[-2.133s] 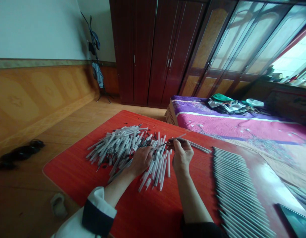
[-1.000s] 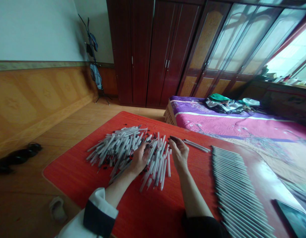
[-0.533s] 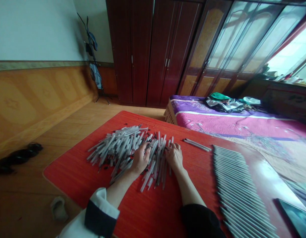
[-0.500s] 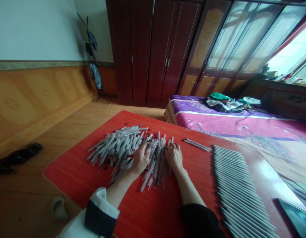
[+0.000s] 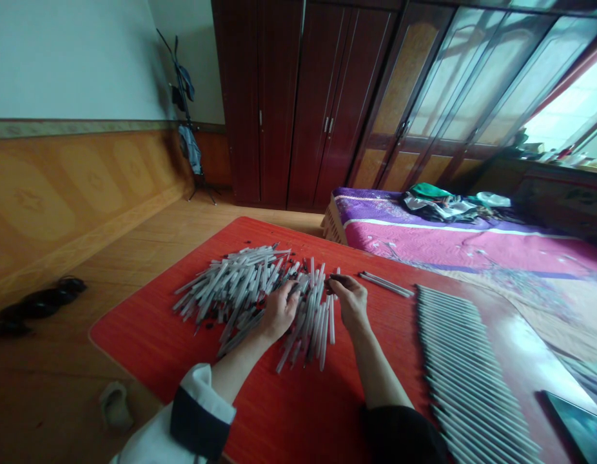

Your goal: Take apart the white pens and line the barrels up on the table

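A loose heap of several white pen barrels mixed with small black parts lies on a red table. My left hand rests palm down on the heap, fingers bent among the barrels. My right hand hovers just right of the heap, its fingertips pinched on a small dark piece. Two loose pens lie just beyond my right hand. On the right a long neat row of finished pens runs down the table.
A dark phone or tablet lies at the table's near right corner. A bed with a purple and pink cover stands behind the table, dark wardrobes beyond. Dark shoes and a slipper sit on the wooden floor at left.
My right hand set a pen down at the right, dipped flat onto the heap, then lifted with a small dark piece pinched. My left hand stayed on the heap.
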Tool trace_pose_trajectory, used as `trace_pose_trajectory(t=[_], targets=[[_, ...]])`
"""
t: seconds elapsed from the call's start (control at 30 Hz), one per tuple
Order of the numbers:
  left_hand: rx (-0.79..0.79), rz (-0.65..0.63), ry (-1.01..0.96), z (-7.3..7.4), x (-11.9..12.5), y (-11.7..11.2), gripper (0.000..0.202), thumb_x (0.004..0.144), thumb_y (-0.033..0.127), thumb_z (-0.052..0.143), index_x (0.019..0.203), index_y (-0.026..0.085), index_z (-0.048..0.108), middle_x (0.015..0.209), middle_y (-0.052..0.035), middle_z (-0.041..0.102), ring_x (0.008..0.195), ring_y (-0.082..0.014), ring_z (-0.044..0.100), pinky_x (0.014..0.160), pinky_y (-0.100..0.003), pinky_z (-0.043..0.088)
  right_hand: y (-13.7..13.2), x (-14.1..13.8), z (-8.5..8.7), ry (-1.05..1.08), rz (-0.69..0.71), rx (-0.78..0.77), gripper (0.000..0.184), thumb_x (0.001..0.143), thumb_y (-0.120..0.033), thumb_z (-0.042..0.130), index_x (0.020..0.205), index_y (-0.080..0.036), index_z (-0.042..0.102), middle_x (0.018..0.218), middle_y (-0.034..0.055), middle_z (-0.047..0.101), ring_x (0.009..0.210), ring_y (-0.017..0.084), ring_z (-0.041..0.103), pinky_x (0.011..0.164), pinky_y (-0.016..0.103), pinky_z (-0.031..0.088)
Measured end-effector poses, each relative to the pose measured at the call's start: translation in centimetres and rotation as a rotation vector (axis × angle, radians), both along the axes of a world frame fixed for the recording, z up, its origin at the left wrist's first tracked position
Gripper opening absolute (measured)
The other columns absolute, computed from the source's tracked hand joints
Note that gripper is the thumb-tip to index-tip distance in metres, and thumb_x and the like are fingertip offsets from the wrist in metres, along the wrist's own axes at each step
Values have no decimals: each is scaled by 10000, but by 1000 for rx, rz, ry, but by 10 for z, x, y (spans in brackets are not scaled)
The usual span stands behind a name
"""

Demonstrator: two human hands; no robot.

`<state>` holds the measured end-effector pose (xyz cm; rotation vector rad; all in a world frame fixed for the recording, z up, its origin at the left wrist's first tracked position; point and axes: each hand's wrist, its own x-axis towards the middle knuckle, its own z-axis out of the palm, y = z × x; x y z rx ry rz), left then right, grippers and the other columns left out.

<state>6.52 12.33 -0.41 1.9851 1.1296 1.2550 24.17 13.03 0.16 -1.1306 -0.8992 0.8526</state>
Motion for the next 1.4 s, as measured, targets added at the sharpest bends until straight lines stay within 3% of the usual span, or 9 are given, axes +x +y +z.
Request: trace_pose_trajectory(t=[0.17,0.27,0.43,0.93,1.4], targets=[[44,-75,10,-2,0,0,266,888,247,408,1099,178,554,989,-79,669,935,-192,622,814,-303,482,-10,-8,24,140,233,39,265,646,-288,686,872,-151,688,616,7,650,540,115,559,538,250,440],[90,-98,4,-2,0,1,286,898,244,394,1132,182,546,1047,-77,649,984,-185,602,858,-307,467,-15,-12,35,165,299,35,273,621,-288,717,862,-165,683,608,0,648,538,117,568,516,242,436],[124,-115,7,-2,1,1,294,906,230,376,1142,177,545,1062,-76,641,998,-177,590,874,-309,458,-18,-14,41,106,259,36,203,603,-303,732,730,-153,682,586,7,649,525,119,567,510,247,450],[125,-84,37,1,0,-1,286,904,231,376,1124,196,557,1057,-58,637,998,-175,580,875,-315,455,-17,-15,42,-227,253,85,195,636,-303,675,763,-162,718,597,17,662,504,113,551,475,234,455],[129,-96,57,5,-3,-3,324,909,288,379,1170,213,555,1063,-64,637,995,-183,576,885,-328,450,-19,-15,43,-322,237,82,188,670,-294,634,776,-161,713,642,33,683,563,149,602,503,251,475]])
